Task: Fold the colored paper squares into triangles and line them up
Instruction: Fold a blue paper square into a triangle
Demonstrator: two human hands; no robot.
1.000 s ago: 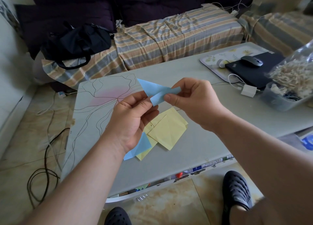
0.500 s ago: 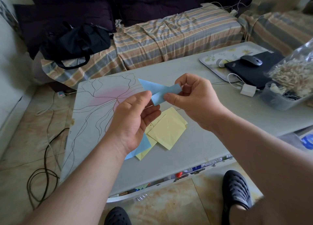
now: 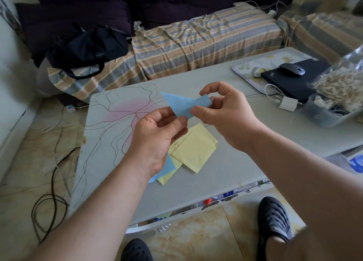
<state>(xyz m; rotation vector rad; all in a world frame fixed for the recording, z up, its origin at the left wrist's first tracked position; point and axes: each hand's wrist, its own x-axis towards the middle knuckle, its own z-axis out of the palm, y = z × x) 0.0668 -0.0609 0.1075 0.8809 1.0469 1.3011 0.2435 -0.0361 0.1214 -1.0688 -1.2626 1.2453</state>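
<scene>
Holding a blue paper [image 3: 183, 104] up over the table [image 3: 225, 166], the left hand [image 3: 157, 140] and right hand [image 3: 225, 115] both pinch it. Yellow papers [image 3: 193, 152] lie below.

home living room: striped sofa [image 3: 196, 44]

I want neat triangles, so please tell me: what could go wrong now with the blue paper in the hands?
1. Both hands, left hand and right hand, pinch the blue paper in the air, so the fold may come out crooked.
2. The yellow papers lie overlapped, not lined up.
</scene>
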